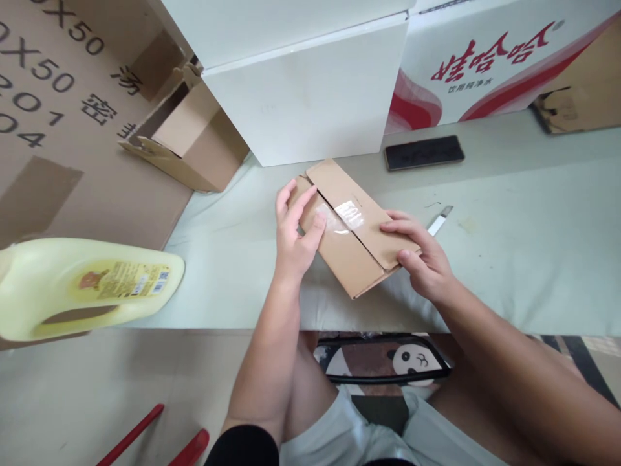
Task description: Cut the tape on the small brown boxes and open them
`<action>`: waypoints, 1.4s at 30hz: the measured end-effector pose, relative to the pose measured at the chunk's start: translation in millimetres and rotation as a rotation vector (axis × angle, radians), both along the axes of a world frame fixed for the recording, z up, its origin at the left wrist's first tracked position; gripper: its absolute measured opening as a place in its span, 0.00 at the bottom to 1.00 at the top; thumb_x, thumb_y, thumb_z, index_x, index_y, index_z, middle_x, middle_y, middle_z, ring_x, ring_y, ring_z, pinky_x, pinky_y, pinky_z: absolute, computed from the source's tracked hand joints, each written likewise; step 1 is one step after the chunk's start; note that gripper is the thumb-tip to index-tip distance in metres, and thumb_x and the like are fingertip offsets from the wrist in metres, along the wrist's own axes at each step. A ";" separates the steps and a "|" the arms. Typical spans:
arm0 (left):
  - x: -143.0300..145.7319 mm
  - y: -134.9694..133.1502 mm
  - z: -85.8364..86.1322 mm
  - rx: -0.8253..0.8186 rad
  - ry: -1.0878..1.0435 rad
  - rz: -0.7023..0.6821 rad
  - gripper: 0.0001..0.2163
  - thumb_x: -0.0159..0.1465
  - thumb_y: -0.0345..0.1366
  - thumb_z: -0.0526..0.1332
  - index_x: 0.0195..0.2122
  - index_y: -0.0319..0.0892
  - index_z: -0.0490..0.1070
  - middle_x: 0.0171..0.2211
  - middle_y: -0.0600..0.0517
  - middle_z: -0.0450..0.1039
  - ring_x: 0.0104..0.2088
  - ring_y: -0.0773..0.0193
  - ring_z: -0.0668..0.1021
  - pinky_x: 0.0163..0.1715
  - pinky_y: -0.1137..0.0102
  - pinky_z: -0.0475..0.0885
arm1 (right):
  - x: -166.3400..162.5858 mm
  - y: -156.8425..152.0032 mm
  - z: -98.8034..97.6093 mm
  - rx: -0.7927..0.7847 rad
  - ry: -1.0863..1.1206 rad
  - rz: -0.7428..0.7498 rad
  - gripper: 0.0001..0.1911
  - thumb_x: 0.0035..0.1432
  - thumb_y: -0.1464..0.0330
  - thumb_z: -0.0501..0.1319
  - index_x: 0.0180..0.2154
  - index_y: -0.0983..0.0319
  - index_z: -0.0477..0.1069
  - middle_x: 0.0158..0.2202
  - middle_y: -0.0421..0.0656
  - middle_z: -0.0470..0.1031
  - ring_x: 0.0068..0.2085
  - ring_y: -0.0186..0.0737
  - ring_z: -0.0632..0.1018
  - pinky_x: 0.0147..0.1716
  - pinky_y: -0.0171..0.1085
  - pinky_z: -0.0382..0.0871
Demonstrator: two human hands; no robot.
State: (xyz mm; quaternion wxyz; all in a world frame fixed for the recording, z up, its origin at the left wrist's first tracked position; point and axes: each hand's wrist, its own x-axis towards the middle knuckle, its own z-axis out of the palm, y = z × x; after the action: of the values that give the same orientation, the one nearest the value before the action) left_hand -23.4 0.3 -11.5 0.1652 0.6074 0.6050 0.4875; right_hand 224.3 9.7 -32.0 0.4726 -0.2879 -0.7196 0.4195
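Between my two hands is a small brown cardboard box (pixel 371 233), tilted over the table, its top flaps meeting at a seam with a strip of clear tape across the middle. My left hand (pixel 297 226) grips the box's left side, thumb resting by the tape and fingers on the far left edge. At the right end, my right hand (pixel 420 252) pinches the corner between thumb and fingers. A utility knife (pixel 439 221) with a white handle lies on the table just beyond my right hand, partly hidden by it. The box's underside is out of sight.
A dark phone (pixel 424 153) lies behind the box on the pale green tablecloth (pixel 533 259). White cartons (pixel 310 97) stand along the back. An open cardboard box (pixel 204 136) and a large yellow bottle (pixel 87 288) are on the left. A flat cardboard piece (pixel 589 107) sits far right.
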 end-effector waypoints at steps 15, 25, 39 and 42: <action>1.2 -1.7 -0.2 0.050 0.032 -0.035 0.17 0.72 0.52 0.58 0.51 0.53 0.82 0.66 0.48 0.59 0.70 0.48 0.63 0.72 0.49 0.60 | 5.3 0.3 -3.2 -0.021 0.004 0.080 0.22 0.69 0.49 0.56 0.59 0.45 0.71 0.64 0.44 0.68 0.66 0.55 0.69 0.65 0.57 0.64; -4.8 -3.8 -0.9 0.039 -0.044 -0.011 0.16 0.70 0.53 0.61 0.49 0.54 0.83 0.66 0.49 0.60 0.71 0.47 0.63 0.72 0.49 0.60 | 6.7 0.1 -21.1 -0.207 0.090 0.115 0.31 0.69 0.40 0.46 0.63 0.44 0.67 0.62 0.41 0.74 0.62 0.54 0.73 0.60 0.53 0.67; -16.9 -8.5 -7.4 0.055 -0.054 -0.009 0.21 0.66 0.60 0.60 0.48 0.54 0.83 0.67 0.49 0.59 0.71 0.47 0.62 0.72 0.49 0.60 | 5.9 3.4 -22.1 -0.342 -0.079 0.191 0.31 0.70 0.45 0.50 0.67 0.50 0.64 0.70 0.47 0.66 0.68 0.52 0.69 0.68 0.59 0.60; -15.6 -8.5 -6.2 0.051 -0.038 -0.002 0.22 0.67 0.61 0.60 0.48 0.54 0.83 0.67 0.49 0.60 0.71 0.47 0.62 0.72 0.48 0.59 | 7.5 0.6 -21.3 -0.270 -0.011 0.226 0.32 0.70 0.43 0.49 0.70 0.44 0.58 0.74 0.45 0.60 0.72 0.52 0.65 0.67 0.60 0.62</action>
State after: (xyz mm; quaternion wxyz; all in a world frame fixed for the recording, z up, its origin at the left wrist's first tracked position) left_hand -39.0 -8.2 -17.7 0.1615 0.6027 0.5885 0.5141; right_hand 231.8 10.3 -53.2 0.3754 -0.2684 -0.6870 0.5613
